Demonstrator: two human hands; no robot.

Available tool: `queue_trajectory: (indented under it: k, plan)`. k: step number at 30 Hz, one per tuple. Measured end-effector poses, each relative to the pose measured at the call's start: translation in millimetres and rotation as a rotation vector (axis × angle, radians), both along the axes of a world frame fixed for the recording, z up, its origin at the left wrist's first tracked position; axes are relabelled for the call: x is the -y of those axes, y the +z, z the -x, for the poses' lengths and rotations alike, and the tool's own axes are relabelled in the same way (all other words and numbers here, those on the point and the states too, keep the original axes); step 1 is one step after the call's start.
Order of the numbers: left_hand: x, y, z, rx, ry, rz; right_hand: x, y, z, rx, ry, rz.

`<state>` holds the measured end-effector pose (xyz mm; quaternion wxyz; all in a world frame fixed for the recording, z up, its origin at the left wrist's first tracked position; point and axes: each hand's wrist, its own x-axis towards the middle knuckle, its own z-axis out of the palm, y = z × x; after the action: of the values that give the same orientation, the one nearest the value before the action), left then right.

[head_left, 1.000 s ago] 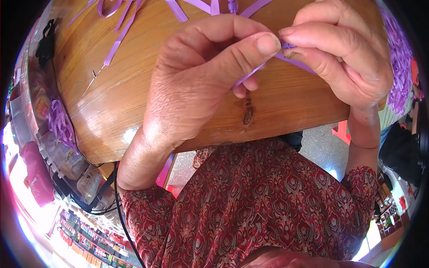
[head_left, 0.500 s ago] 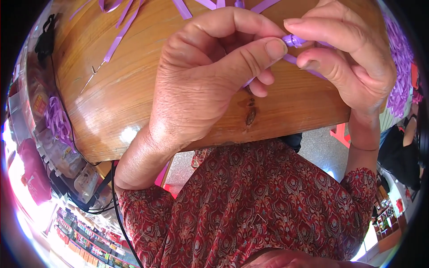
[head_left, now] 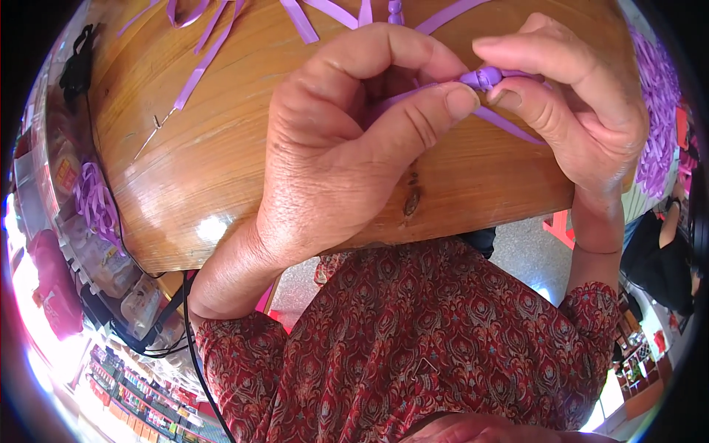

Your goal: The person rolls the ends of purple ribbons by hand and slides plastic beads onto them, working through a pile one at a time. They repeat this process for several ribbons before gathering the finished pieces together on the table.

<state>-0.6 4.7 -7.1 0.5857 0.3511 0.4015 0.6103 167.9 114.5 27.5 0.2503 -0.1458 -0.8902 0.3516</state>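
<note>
Since the earlier frame the left hand (head_left: 347, 155) had slid its thumb up to the purple ribbon knot (head_left: 484, 76), pinched jointly with the right hand (head_left: 583, 111) above the wooden table (head_left: 192, 170); loose ribbon strips (head_left: 207, 52) lay beyond.

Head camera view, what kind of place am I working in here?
Probably a craft stall or small shop: loose purple ribbon strips lie on a varnished wooden table, and packed goods shelves stand at lower left. Both hands hold a purple ribbon piece.

Both hands pinch a small purple ribbon knot (head_left: 484, 76) above the wooden worktop (head_left: 221, 148): left hand (head_left: 347, 148) and right hand (head_left: 583, 103) grips meeting on it; loose ribbon strips (head_left: 207, 59) lie beyond.
</note>
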Motion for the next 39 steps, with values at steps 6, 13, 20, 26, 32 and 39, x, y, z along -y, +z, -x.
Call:
queue_trajectory:
  k: [6,13,20,26,32,39]
  plan:
    - [-1.8,-1.6,-1.7,-0.032,0.027,-0.001,-4.0,-4.5,0.1,-0.068,0.080,-0.089]
    - [-3.2,11.4,-1.1,-0.056,-0.005,0.214,-26.3,6.6,-0.6,-0.033,0.314,-0.440]
    - [-2.8,8.2,-1.7,-0.166,-0.016,0.172,-7.0,7.7,0.6,-0.011,0.127,-0.139]
    - [0.2,1.3,1.2,-0.135,0.049,0.062,-7.7,-6.1,3.0,-0.102,0.105,0.109]
    - [-2.3,-0.1,0.6,-0.208,0.034,-0.079,-3.8,17.4,-3.8,0.081,0.108,0.064]
    - [1.8,11.1,0.4,-0.263,-0.018,0.095,-5.5,15.0,-4.3,0.081,0.066,0.063]
